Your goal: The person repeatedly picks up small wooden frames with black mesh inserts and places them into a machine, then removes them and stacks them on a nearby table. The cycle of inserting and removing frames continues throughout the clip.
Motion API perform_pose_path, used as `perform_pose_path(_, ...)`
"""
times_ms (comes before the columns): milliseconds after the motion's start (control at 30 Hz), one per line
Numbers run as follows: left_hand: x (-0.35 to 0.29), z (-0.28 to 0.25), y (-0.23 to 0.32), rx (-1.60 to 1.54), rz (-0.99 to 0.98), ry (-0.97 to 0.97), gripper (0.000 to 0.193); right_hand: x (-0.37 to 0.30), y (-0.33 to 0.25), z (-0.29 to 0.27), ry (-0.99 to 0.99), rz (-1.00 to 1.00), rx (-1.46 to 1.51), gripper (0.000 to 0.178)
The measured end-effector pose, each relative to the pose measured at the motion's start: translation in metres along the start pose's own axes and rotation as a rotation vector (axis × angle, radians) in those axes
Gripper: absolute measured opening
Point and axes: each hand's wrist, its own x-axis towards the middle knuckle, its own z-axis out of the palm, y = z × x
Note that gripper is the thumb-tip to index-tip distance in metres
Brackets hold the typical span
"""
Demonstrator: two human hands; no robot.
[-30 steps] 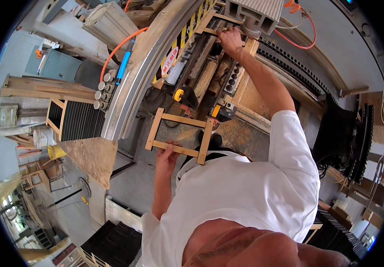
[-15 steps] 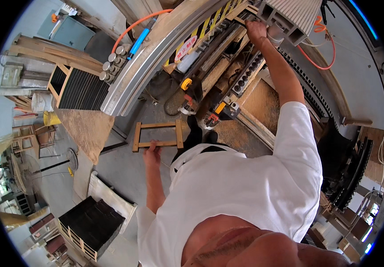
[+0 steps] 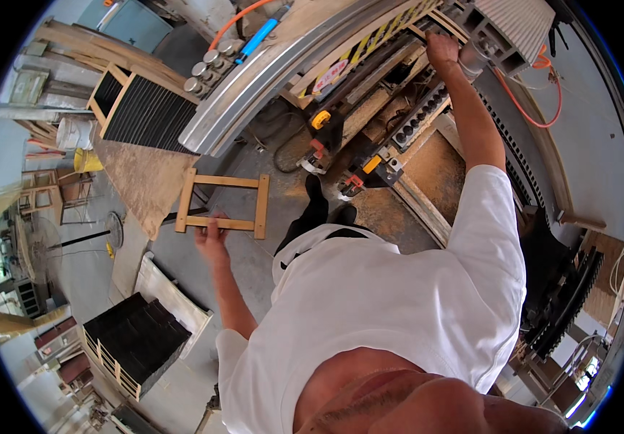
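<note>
A small rectangular wooden frame (image 3: 262,206) with two posts and two crossbars hangs in the air left of my body. My left hand (image 3: 214,242) is closed around its near crossbar, thumb on top. Far ahead, at the right end of the machine, my right arm is stretched out. There my right hand (image 3: 443,52) is closed at the near corner of another wooden frame (image 3: 451,26) lying in the machine; its fingertips are partly hidden. A grey ribbed metal block (image 3: 512,32) stands just right of that hand.
The machine has a curved metal rail (image 3: 254,87), orange-and-black clamps (image 3: 362,172) and a sawdust-covered bed (image 3: 435,166). Dark slatted frames are stacked on a board (image 3: 131,173) at left. Another dark stack (image 3: 138,340) stands lower left. A fan (image 3: 37,249) is beyond.
My left hand has carried the wooden frame left and slightly up, away from my feet. My right hand stays at the machine's far end, while the whole view has shifted a little.
</note>
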Motion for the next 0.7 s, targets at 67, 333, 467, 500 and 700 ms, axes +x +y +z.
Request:
perform_pose_path(67, -0.002, -0.006, 0.038, -0.029, 0.021, 0.023, 0.028, 0.002, 0.006, 0.004, -0.040, 0.010, -0.025, 0.017)
perform_pose_path(333, 0.061, -0.076, 0.154, -0.172, 0.239, 0.014, 0.029, 0.006, -0.021, -0.051, -0.171, 0.207, 0.173, 0.030)
perform_pose_path(467, 0.148, -0.092, 0.211, -0.224, 0.262, 0.014, 0.025, -0.043, -0.093, -0.134, 0.253, 0.081, 0.653, 0.031)
perform_pose_path(500, 0.172, -0.087, 0.226, -0.229, 0.270, -0.009, 0.023, -0.066, -0.117, -0.164, 0.287, 0.112, 0.795, 0.030)
perform_pose_path(700, 0.342, -0.064, 0.288, -0.192, 0.256, -0.181, 0.023, -0.195, -0.229, -0.258, -0.012, 0.303, 1.082, 0.023)
